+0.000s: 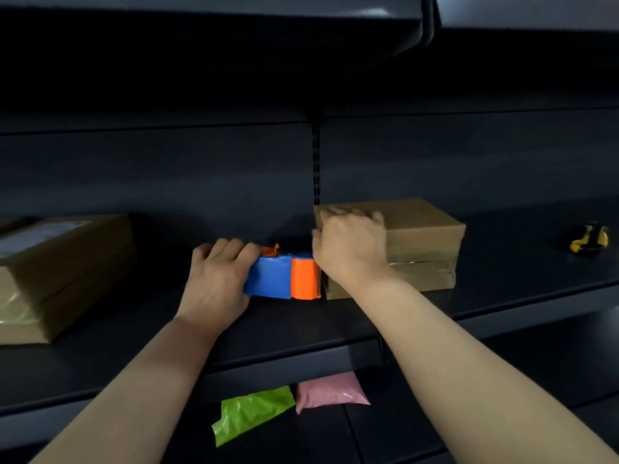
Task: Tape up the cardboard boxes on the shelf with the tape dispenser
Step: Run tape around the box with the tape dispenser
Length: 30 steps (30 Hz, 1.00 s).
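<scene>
On the dark shelf (294, 329) at chest height, both hands are at work.

Left hand (217, 279): fingers curled over the top of the blue end of the tape dispenser (283, 277), thumb side below; firm grip. Dispenser lies on the shelf, with its orange end against the lower left face of the small cardboard box (422, 239).

Right hand (348, 249): holds the box's top left corner, fingers bent over the top edge, thumb down the left face. Fingertips are blurred, so exact contact is unclear.

Small box sits on the shelf right of centre, flaps down. A clear tape strip (422, 262) runs across its front face.

Larger cardboard box (60, 262): far left, same shelf, well apart, pale label on top.

Yellow-and-black object (589, 241): far right; too small to identify.

Lower shelf: green bag (248, 413) just beside pink bag (331, 391).
</scene>
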Each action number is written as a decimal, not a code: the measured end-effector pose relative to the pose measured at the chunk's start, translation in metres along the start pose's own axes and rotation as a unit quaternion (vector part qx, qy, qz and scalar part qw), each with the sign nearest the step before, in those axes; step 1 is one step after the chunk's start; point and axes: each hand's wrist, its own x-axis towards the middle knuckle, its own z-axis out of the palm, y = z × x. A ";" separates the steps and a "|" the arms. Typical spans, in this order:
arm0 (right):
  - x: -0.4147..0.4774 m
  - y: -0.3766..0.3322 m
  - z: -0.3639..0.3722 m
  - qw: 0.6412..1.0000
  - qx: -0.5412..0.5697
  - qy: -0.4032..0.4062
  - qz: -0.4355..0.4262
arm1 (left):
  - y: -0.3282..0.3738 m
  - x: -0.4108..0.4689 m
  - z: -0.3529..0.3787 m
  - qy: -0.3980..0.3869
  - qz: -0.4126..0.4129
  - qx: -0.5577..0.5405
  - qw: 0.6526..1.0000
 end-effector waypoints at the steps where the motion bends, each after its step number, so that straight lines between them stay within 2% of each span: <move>1: -0.002 0.006 0.001 1.000 0.003 -0.002 -0.013 | -0.001 -0.001 -0.001 0.004 0.005 -0.005 1.000; 3: -0.010 0.021 -0.003 0.999 0.034 0.001 -0.041 | 0.000 0.000 -0.002 0.017 0.030 -0.022 0.999; 6: -0.019 0.037 -0.016 0.993 0.081 -0.037 -0.076 | 0.007 0.003 -0.004 0.037 0.071 -0.039 0.996; 9: -0.022 0.041 -0.021 0.990 0.090 -0.054 -0.095 | 0.010 0.003 -0.003 0.046 0.091 -0.035 0.994; 14: -0.036 0.068 -0.031 0.984 0.150 -0.049 -0.086 | -0.014 -0.002 -0.006 0.032 0.010 0.021 0.999; 19: -0.044 0.091 -0.042 0.972 0.209 -0.063 -0.090 | -0.006 0.003 -0.003 0.037 0.032 0.016 0.999; 24: -0.048 0.102 -0.044 0.952 0.281 -0.076 -0.091 | -0.016 0.003 -0.004 0.039 -0.035 0.037 0.998; 30: -0.046 0.105 -0.049 0.947 0.294 -0.088 -0.093 | -0.013 0.002 -0.004 0.051 -0.022 0.056 0.997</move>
